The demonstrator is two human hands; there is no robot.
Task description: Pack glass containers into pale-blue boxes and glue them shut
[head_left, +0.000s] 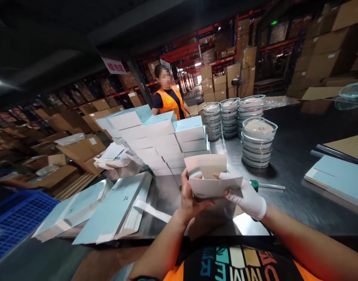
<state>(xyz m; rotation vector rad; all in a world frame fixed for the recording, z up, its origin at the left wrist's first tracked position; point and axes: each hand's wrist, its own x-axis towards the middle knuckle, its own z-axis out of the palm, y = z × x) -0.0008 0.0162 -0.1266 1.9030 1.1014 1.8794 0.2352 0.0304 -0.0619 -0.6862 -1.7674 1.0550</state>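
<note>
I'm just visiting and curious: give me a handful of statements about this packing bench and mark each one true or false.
1. Both hands hold a partly folded carton. True.
2. The right hand is bare. False: it wears a white glove; the left hand is bare.
3. Folded light-blue boxes are stacked behind the carton. True.
4. The stacks of round lidded containers stand on the floor. False: they stand on the metal table.
5. A person in an orange vest stands beyond the boxes. True.
</note>
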